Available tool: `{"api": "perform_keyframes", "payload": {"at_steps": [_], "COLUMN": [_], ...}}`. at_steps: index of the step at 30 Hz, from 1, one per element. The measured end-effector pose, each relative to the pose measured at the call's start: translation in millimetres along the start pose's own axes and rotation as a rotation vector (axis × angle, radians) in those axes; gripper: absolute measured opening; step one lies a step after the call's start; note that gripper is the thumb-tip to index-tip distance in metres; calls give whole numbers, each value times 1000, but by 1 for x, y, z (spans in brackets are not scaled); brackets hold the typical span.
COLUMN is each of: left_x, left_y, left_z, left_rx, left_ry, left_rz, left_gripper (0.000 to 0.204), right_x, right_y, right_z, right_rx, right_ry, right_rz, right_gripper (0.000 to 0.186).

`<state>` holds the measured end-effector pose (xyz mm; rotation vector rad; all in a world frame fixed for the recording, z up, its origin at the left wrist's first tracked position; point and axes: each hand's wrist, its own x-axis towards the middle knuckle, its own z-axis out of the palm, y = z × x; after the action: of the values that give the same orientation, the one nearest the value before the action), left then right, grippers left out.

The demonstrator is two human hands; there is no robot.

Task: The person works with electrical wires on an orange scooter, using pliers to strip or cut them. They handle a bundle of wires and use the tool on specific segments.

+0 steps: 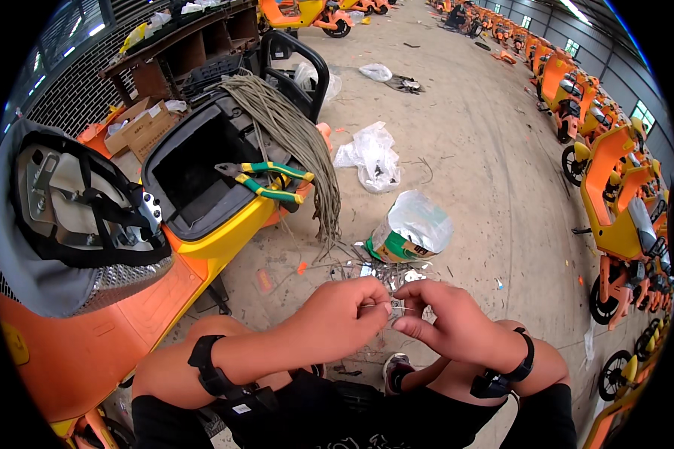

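Thin strand [401, 307]: between left hand [352, 314] and right hand [449, 314], above floor [472, 217]
Left grip: pinched closed on strand
Right grip: half-curled, thumb parted; hold on strand not discernible

The person wears a black shirt [299, 430] with a pale line print [359, 442], partly cut off, low on its front. The black left sleeve [163, 423] and black right sleeve [543, 420] lie on either side of it. Ahead of the shirt's left side is a black left wristband [207, 365], its dark strap bearing a small white label [241, 408]; ahead of its right side, a black right wristband [528, 358] with a dark box [490, 385]. The left hand [356, 314] and right hand [445, 310] are bare. Farther ahead shows a shoe [390, 367] with pale edging.
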<state>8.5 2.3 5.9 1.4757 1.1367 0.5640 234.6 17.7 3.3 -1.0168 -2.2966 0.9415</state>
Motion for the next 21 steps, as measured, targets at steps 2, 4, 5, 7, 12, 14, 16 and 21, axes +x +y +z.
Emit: {"api": "perform_keyframes", "payload": {"at_steps": [2, 4, 5, 7, 12, 14, 16, 21], "left_x": [3, 5, 6, 6, 3, -4, -6, -6], "left_y": [-4, -9, -12, -14, -8, 2, 3, -4], "left_z": [-2, -2, -1, 1, 1, 1, 3, 7], "left_rx": [-102, -160, -168, -185, -149, 128, 414, 808], "left_ry": [-47, -64, -58, -56, -80, 8, 102, 272], "left_rz": [-22, -11, 10, 37, 52, 231, 451, 855], "left_gripper": [14, 16, 17, 19, 16, 13, 13, 17], "right_x": [0, 1, 2, 3, 2, -2, -2, 2], "right_y": [1, 1, 1, 1, 0, -9, -10, 3], "right_z": [-1, -1, 0, 0, -3, -3, -4, -8], "right_rx": [-218, -355, -383, -424, -371, -15, 408, 1158], "right_ry": [57, 114, 142, 181, 155, 38, -117, -328], "right_rz": [-182, -329, -386, -447, -439, -74, 263, 613], "right_gripper": [28, 28, 27, 26, 20, 12, 14, 24]}}
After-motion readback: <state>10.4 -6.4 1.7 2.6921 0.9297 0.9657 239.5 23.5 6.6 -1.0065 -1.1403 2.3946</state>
